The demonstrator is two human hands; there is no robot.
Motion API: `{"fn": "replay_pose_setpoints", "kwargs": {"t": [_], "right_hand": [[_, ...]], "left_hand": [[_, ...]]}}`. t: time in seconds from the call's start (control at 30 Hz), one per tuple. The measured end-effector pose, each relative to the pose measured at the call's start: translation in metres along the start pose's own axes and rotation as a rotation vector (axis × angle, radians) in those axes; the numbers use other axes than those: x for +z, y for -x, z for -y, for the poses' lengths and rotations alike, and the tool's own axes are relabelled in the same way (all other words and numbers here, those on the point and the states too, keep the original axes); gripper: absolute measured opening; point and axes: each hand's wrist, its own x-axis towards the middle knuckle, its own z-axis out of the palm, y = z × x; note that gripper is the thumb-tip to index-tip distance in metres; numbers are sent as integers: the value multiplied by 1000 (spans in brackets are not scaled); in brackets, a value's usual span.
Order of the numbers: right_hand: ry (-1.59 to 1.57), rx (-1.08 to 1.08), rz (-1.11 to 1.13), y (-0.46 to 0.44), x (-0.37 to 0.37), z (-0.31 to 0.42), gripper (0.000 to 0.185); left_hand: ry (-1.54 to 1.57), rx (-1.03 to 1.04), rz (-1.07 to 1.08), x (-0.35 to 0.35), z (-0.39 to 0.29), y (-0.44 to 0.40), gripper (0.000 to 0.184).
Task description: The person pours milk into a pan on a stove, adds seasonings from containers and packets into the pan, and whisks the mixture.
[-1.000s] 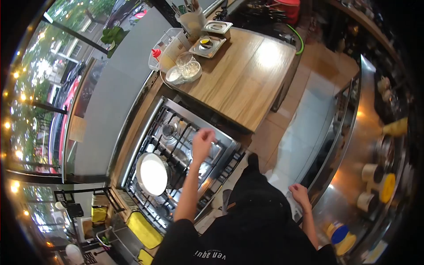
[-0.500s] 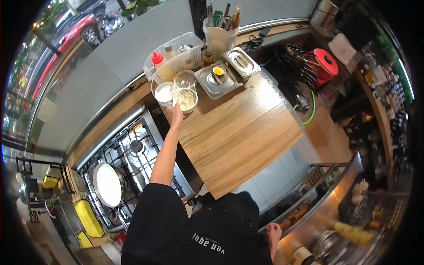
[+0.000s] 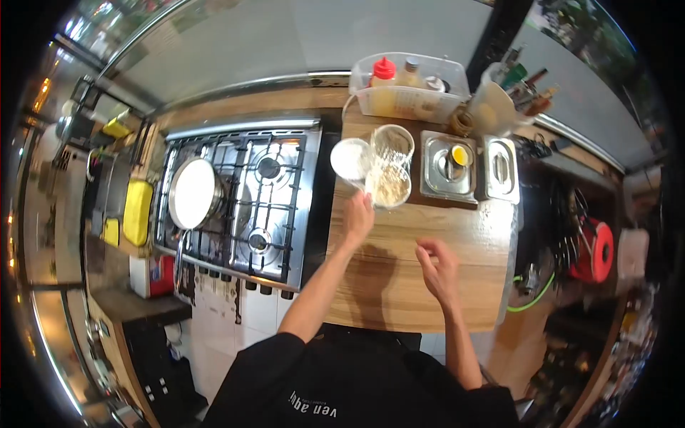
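Note:
Pinched fingers of my left hand (image 3: 359,216) are at the near edge of a round tub of pale, crumbly flakes (image 3: 392,187). They appear to grip clear plastic wrap (image 3: 378,160) that lies crinkled and shiny across this tub and the one behind it (image 3: 396,137). To the left of them stands a tub of white contents (image 3: 350,158). My right hand (image 3: 439,269) hovers over the wooden board (image 3: 457,228), fingers loosely bent and apart, with nothing in it.
Left of the board is a gas stove (image 3: 267,207) with a white pan (image 3: 194,192). Behind the tubs is a clear bin (image 3: 407,103) of bottles. Lidded steel containers (image 3: 449,175) and a utensil holder (image 3: 491,107) stand on the right; a small yellow-filled cup (image 3: 460,155) sits on one lid.
My view has turned left, bringing the stove more fully into sight. My right hand has come up from beside my body to over the board. My left hand stays at the tubs.

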Motion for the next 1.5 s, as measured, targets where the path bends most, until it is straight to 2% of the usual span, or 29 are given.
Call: {"fn": "replay_pose_setpoints", "kwargs": {"t": [0.07,0.13,0.17,0.23,0.27,0.33,0.37,0.4,0.5,0.53,0.6,0.63,0.67,0.73,0.77,0.83,0.87,0.9,0.93,1.03,1.1,1.13,1.2,1.27,1.33,1.4,1.47,1.5], "right_hand": [[6,-49,96,-39,15,0,11],[127,-103,0,-62,38,-6,21],[109,-108,35,-62,45,-5,21],[350,-93,43,-63,61,-1,35],[328,-109,77,-57,68,8,35],[621,-128,216,-39,75,26,47],[640,-145,256,-30,82,19,39],[635,-158,281,-21,86,9,39],[666,-148,205,-5,88,1,20],[661,-150,195,-2,82,5,20],[555,-109,143,-4,70,2,21],[556,-107,135,-10,66,-6,21],[520,-46,61,-16,59,-18,20],[490,18,-17,-23,46,-34,19],[419,30,-74,-32,43,-37,17],[346,32,-141,-52,43,-42,16],[231,61,-181,-60,46,-44,14],[118,91,-224,-65,46,-48,12],[124,92,-240,-67,43,-43,12],[253,17,-246,-65,28,-42,10],[414,-117,-221,-56,24,-60,11],[424,-102,-238,-48,20,-54,11],[447,-374,-440,-30,27,-28,15],[299,-397,-339,-10,32,-17,16],[250,-448,-144,4,39,-18,17],[408,-506,35,11,39,-10,16],[464,-477,-12,12,35,-18,17],[507,-478,-33,11,35,-21,17]], "left_hand": [[17,-52,-19,-12,-15,31,24],[28,-107,-39,-21,-22,63,23],[74,-139,-15,-25,-24,80,21],[115,-194,39,-35,-29,106,16],[111,-223,68,-40,-34,118,14],[156,-203,38,-43,-37,140,13],[223,-160,40,-45,-41,149,13],[217,-179,21,-47,-47,160,13],[177,-239,104,-56,-58,179,17],[173,-229,104,-67,-66,177,17],[-212,-402,448,-96,-86,171,20],[-218,-304,361,-101,-82,171,23],[-212,-305,368,-103,-80,167,23],[-88,151,158,-107,-76,143,24],[-87,164,152,-101,-69,128,24],[-309,611,440,-84,-50,98,31],[-305,618,438,-83,-51,87,31],[-415,646,534,-82,-52,76,34],[-525,679,631,-81,-54,65,38],[-614,740,712,-84,-57,34,32],[-664,785,775,-86,-53,19,30],[-667,807,813,-88,-51,13,27],[-663,852,860,-98,-49,1,24],[-607,914,873,-104,-52,-5,23],[-538,984,879,-104,-44,-14,17],[-595,995,900,-109,-38,-17,10],[-698,936,1010,-129,-48,-18,6],[-661,963,997,-140,-51,-17,6]]}}
